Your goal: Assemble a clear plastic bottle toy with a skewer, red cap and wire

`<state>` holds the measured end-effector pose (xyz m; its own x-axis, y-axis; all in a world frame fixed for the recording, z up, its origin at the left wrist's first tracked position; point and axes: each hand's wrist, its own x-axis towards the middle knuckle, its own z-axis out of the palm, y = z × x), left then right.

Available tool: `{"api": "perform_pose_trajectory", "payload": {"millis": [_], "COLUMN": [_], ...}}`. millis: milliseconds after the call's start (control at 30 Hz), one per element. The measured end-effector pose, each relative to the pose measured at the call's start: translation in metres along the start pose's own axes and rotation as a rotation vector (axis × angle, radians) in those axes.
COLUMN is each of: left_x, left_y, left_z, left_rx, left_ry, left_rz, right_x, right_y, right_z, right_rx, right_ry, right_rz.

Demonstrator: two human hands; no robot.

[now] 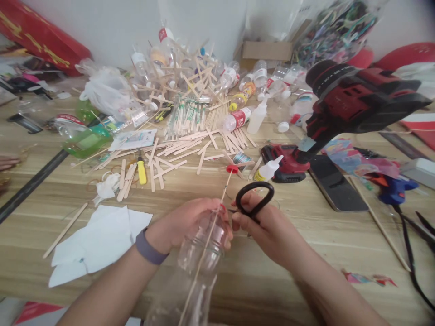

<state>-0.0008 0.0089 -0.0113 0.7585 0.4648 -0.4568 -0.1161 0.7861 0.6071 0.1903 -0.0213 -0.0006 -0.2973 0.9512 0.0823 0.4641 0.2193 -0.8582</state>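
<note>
A clear plastic bottle (204, 246) is tilted in front of me, its neck pointing up and away. My left hand (190, 222) is closed around the neck end. A thin wooden stick (224, 184) runs along the bottle and past its neck; whether it lies inside or outside, I cannot tell. Near the stick's far tip is a red bottle cap (232, 169). Black-handled scissors (271, 194) are in my right hand (263, 224), close by the neck. My fingers hide most of the blades.
Beyond my hands lie scattered craft sticks (183, 145), plastic bottles (239, 118) and a yellow-handled screwdriver (142, 172). To the right are a red-black cordless drill (353, 97), a phone (336, 183) and a blue glue gun (396, 190). White paper (98, 240) lies left; another person's hand (8, 162) shows at the left edge.
</note>
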Motion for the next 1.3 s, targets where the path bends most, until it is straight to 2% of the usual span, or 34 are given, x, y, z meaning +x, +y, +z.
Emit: {"api": "perform_pose_trajectory", "payload": {"millis": [133, 233, 433, 633, 733, 933, 1100, 1200, 1300], "left_x": [-0.004, -0.008, -0.012, -0.011, -0.010, -0.008, -0.012, -0.015, -0.014], "left_y": [0.001, 0.002, 0.005, 0.000, -0.001, -0.004, -0.004, -0.001, -0.001], "left_z": [-0.015, -0.013, 0.002, -0.001, -0.001, -0.002, 0.001, 0.005, 0.006], "left_rx": [-0.037, 0.040, 0.158, 0.137, 0.137, 0.191, 0.209, 0.217, 0.223], "left_ry": [-0.104, -0.143, -0.052, -0.063, -0.061, 0.034, -0.007, -0.041, -0.040], "left_rz": [-0.081, -0.075, -0.103, -0.119, -0.115, -0.136, -0.050, -0.043, -0.072], "right_x": [0.002, 0.003, 0.008, 0.012, 0.013, 0.012, 0.017, 0.018, 0.014], "right_y": [-0.004, -0.007, -0.012, -0.018, -0.023, -0.024, -0.017, -0.015, -0.017], "right_z": [-0.012, -0.017, -0.015, -0.015, -0.015, -0.017, -0.019, -0.020, -0.019], "right_rx": [0.011, -0.010, -0.005, -0.159, -0.230, -0.291, -0.182, -0.113, -0.137], "right_ry": [-0.084, -0.115, -0.092, -0.053, -0.083, -0.176, -0.286, -0.346, -0.338], "right_rz": [0.063, 0.087, 0.099, 0.100, 0.093, 0.021, 0.011, 0.020, 0.006]}}
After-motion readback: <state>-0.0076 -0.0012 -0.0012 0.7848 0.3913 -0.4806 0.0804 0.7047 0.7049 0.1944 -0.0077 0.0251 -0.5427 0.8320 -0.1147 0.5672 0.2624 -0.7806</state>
